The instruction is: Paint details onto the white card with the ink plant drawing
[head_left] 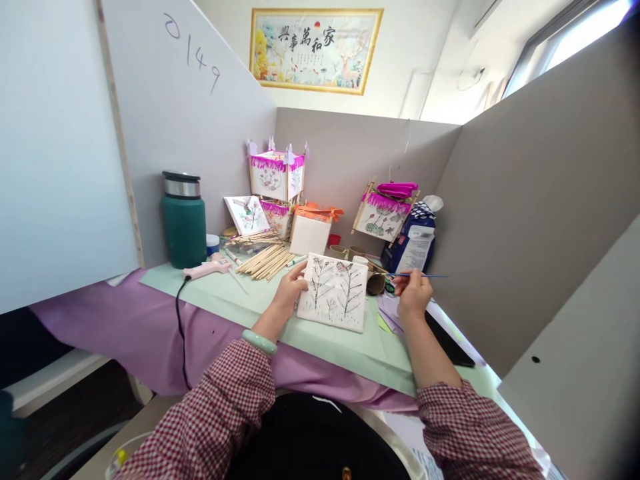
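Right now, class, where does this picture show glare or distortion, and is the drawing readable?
Head view: glare whitens the window, upper right; head view: the right partition appears stretched toward the edge; head view: dark lines on the white panel are readable.

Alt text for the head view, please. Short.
A person's left hand holds a white panel bearing two dark, branching plants, while the right hand holds a thin blue tool, likely a brush. Around them on the table are wooden sticks, a teal bottle, a pink glue gun and box-shaped lanterns with magenta fringe.
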`<state>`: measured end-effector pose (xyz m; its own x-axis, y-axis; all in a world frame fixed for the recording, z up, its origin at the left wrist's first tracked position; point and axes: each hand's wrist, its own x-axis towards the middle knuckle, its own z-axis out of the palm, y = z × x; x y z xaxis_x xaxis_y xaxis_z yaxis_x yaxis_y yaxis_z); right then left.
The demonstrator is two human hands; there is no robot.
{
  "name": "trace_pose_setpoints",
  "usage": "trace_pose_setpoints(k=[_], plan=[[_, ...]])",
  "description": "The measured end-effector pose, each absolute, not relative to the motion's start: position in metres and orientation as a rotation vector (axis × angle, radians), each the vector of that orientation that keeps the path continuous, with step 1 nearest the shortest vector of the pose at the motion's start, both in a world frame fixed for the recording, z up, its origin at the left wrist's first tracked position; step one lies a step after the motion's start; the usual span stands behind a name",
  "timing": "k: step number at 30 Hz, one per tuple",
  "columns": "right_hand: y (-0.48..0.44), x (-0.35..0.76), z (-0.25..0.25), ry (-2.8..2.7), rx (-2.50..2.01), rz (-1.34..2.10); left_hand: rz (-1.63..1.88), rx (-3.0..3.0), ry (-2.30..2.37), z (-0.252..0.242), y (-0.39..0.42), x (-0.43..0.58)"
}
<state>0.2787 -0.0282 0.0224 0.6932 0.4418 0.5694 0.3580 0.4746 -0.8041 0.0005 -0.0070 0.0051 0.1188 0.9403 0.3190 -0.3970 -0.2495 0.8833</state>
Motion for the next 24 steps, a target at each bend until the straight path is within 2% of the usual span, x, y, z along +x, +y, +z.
trace_pose_setpoints(k=[10, 17, 24], plan=[[-0.029, 0.276, 0.027, -0.802, -1.046, 0.125, 1.434, 1.192, 0.626, 0.005, -0.009, 0.001], [-0.028, 0.283, 0.019, -0.828, -1.388, 0.033, 1.423, 1.179, 0.629, 0.004, -0.008, 0.000], [-0.011, 0.287, 0.008, -1.015, -1.718, 0.188, 1.430, 1.179, 0.603, 0.004, -0.007, 0.001]])
